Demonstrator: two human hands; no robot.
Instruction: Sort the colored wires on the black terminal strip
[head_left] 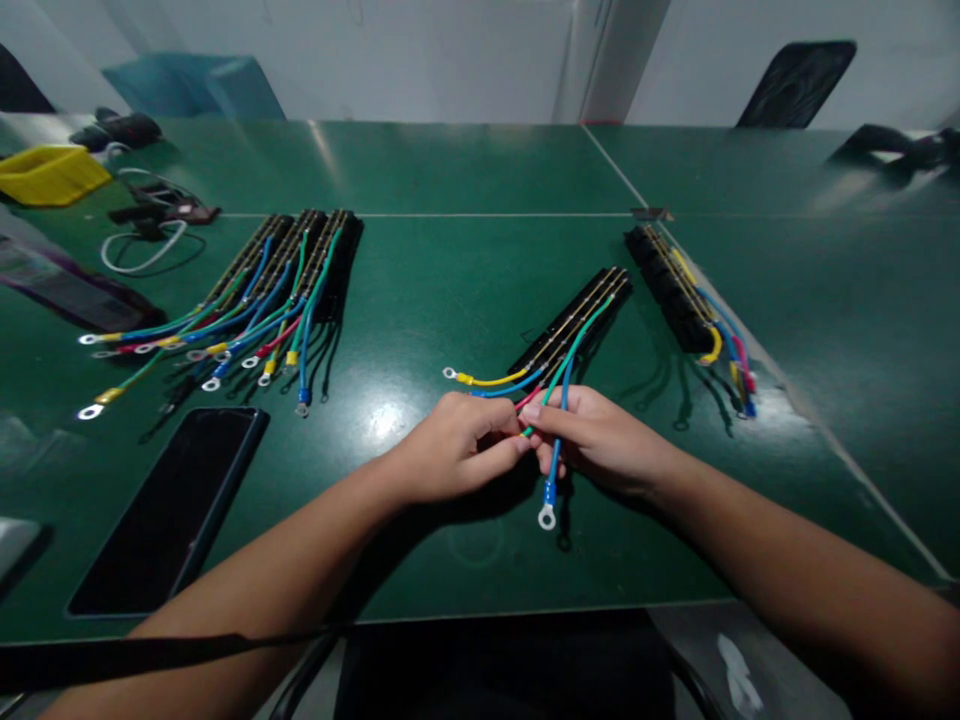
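Observation:
A black terminal strip [574, 318] with brass-coloured bars lies slanted on the green table in front of me. Several coloured wires run from it towards me. My left hand [469, 445] and my right hand [592, 435] meet at its near end, both pinching the green wire [568, 358]; its tip is hidden by my fingers. A blue wire [556, 455] with a ring terminal [547, 516] hangs out past my right fingers. To the left, a yellow wire [495, 380] ends in a bare ring lug. A red wire passes partly behind my fingers.
Several similar wired strips [300, 265] lie side by side at the left, and another strip [671, 290] lies at the right. A phone [172, 510] rests near the front left edge. Farther back are a yellow bin [52, 175] and a white cable [146, 262].

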